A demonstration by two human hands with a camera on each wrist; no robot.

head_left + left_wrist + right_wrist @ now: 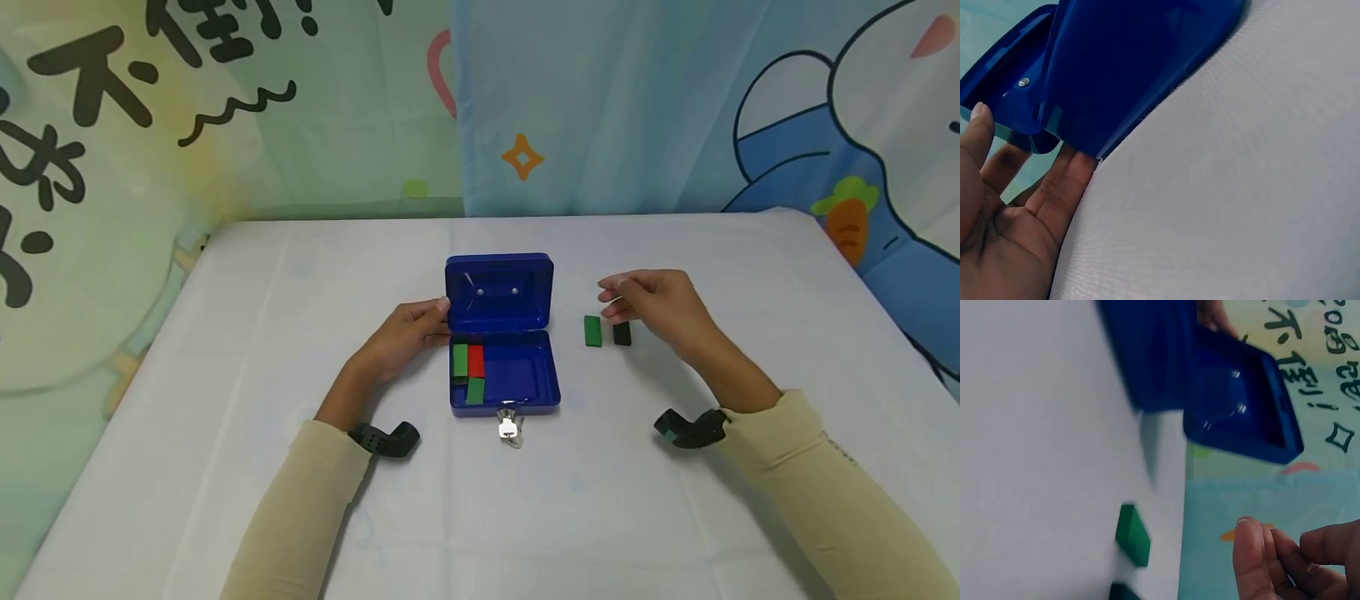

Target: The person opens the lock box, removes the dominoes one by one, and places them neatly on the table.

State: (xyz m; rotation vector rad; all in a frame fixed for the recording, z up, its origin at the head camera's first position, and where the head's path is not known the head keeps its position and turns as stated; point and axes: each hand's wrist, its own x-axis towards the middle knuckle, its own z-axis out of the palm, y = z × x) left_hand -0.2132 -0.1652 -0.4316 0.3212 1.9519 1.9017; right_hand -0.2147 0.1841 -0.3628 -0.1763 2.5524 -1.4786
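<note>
Packing stage, apparently: left hand point(408, 335) grips box point(522, 368); right hand point(656, 302), narrow, empty, should next pinch the right-lying green block point(593, 331).

The blue box point(525, 385) has room in its right half; the raised lid point(498, 310) bars its rear, the left hand point(405, 337) its left.

Box point(525, 375) on table point(600, 500), lid point(499, 312) up at back, key point(508, 428) at front, blocks point(476, 361) in its L half; L hand point(408, 336) on lid's L edge. R of box: inner block point(592, 331), then outer block point(622, 334) w/ R hand point(660, 304) just above.
</note>
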